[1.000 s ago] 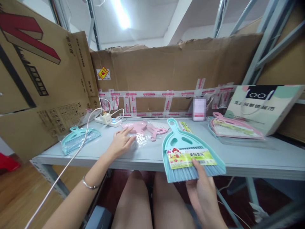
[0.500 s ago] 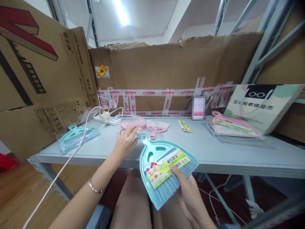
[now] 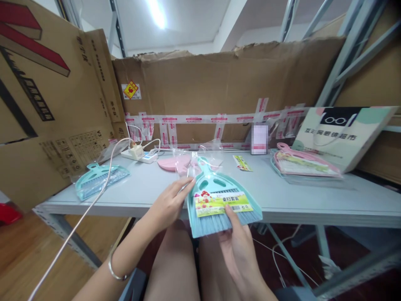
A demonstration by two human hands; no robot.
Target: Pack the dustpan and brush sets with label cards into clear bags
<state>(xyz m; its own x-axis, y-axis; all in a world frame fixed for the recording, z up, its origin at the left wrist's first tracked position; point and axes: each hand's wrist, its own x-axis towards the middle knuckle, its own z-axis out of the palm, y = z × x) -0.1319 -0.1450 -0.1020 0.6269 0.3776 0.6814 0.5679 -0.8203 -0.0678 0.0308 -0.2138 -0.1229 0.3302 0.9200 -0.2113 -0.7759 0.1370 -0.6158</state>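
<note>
My right hand (image 3: 239,251) grips a light-blue dustpan (image 3: 216,182) at its wide end, thumb over the card label (image 3: 219,203). A matching brush (image 3: 209,225) lies nested in the pan under the label. The handle points away from me, over the table. Around the handle is a clear plastic bag (image 3: 188,161), its outline hard to make out. My left hand (image 3: 169,202) is closed at the left side of the pan near the handle, fingers pinching the bag's edge. Behind the bag lies a pink dustpan (image 3: 169,164), partly hidden.
A bagged blue dustpan set (image 3: 100,179) lies at the left, a white cable (image 3: 106,184) crossing before it. Bagged pink and blue sets (image 3: 307,163) are stacked at right. A loose label card (image 3: 242,163), phone (image 3: 260,139) and power strip (image 3: 140,156) sit toward the cardboard wall (image 3: 225,83).
The clear bag has been lifted from the table and now surrounds the blue dustpan's handle. The dustpan has turned upright and moved away from me. My left hand has come to its side.
</note>
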